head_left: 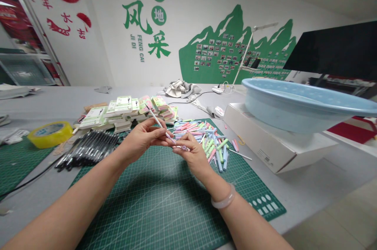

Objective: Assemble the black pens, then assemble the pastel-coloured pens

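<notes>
Grey worktop (284, 185) below, our left fingers (157, 134) pinch a slender rod (156, 118), right fingers (188, 143) a purplish piece (185, 148); misalignment could jam them.

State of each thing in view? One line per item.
Left hand: closed on slim rod
Slim rod: held tilted
Right hand: pinching pale purple piece
Central cutting mat: flat, partly covered
Tape roll: lying flat
Black pens: lying bunched
Pastel pen parts: loose pile
Basin: upright on carton
Monitor: screen dark
</notes>
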{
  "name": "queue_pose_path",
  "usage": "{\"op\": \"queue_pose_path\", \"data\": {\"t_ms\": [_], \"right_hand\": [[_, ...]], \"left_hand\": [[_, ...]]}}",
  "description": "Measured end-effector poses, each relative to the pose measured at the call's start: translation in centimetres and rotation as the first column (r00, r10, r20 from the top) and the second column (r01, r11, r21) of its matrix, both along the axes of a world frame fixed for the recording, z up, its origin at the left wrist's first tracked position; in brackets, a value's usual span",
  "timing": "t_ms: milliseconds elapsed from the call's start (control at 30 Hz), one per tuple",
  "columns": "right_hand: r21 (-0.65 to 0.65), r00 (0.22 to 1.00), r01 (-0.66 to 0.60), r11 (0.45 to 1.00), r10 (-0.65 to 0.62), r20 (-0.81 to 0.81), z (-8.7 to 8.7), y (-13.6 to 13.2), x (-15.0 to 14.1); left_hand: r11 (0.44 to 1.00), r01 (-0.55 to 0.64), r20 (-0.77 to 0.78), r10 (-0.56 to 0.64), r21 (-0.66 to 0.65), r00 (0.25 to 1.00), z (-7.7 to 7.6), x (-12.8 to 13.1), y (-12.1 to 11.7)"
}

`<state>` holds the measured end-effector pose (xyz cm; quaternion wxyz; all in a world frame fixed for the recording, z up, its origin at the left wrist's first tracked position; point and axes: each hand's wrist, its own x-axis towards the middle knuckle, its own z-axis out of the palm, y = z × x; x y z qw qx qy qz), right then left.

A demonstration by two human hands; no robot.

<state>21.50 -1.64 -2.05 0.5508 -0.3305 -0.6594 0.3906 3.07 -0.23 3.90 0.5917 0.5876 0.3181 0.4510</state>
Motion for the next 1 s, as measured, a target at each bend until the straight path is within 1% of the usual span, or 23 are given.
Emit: {"op": "queue_pose_path", "data": {"t_ms": [100, 167, 233, 267, 300, 333, 400, 467, 533, 600, 700, 833, 1000], "right_hand": [[-0.021, 0.999, 0.038, 0.999, -0.038, 0.017, 0.3, -0.1, 0.1], [-0.072, 0.998, 0.039, 0.997, -0.042, -0.036, 0.3, 0.0, 0.1], [-0.200, 0.985, 0.019, 0.980, -0.052, -0.164, 0.0, 0.3, 0.2], [-0.279, 0.967, 0.000, 0.960, -0.071, -0.244, -0.2, 0.5, 0.2], [-0.360, 0.940, -0.027, 0.933, -0.099, -0.328, -0.5, 0.7, 0.3], [-0.411, 0.903, -0.058, 0.910, -0.128, -0.411, -0.7, 1.0, 0.4], [-0.479, 0.804, -0.132, 0.868, -0.189, -0.564, -1.1, 1.5, 0.6], [-0.508, 0.711, -0.200, 0.838, -0.233, -0.664, -1.4, 1.9, 0.8], [-0.511, 0.665, -0.248, 0.823, -0.239, -0.707, -1.4, 2.0, 0.9], [-0.494, 0.665, -0.276, 0.825, -0.208, -0.718, -1.4, 2.0, 0.9], [-0.474, 0.698, -0.291, 0.831, -0.154, -0.699, -1.2, 1.7, 0.6], [-0.467, 0.712, -0.282, 0.838, -0.144, -0.688, -1.1, 1.2, 0.2], [-0.458, 0.719, -0.297, 0.838, -0.119, -0.684, -1.1, 1.0, -0.1]], "left_hand": [[1.000, -0.004, -0.008, 0.004, -0.006, 1.000, -0.1, -0.1, 0.2], [1.000, -0.011, -0.011, 0.011, -0.021, 1.000, -0.4, -0.1, 0.3], [0.999, -0.017, -0.010, 0.017, -0.039, 1.000, -0.7, -0.1, 0.5], [0.999, -0.019, -0.007, 0.019, -0.047, 1.000, -0.9, 0.0, 0.5], [0.998, -0.020, -0.003, 0.020, -0.053, 1.000, -1.1, 0.0, 0.6], [0.998, -0.021, 0.002, 0.021, -0.056, 1.000, -1.2, 0.1, 0.7], [0.998, -0.031, 0.015, 0.031, -0.056, 0.999, -1.5, 0.3, 0.7], [0.997, -0.060, 0.035, 0.062, -0.048, 0.997, -1.7, 0.4, 0.8], [0.995, -0.098, 0.058, 0.100, -0.034, 0.993, -1.8, 0.5, 0.9], [0.992, -0.128, 0.080, 0.129, -0.020, 0.988, -1.8, 0.5, 1.0], [0.988, -0.154, 0.105, 0.153, -0.001, 0.983, -1.8, 0.6, 1.0], [0.984, -0.176, 0.128, 0.174, 0.011, 0.976, -1.8, 0.8, 0.8], [0.983, -0.181, 0.106, 0.177, 0.032, 0.979, -1.8, 1.1, 0.6]]}}
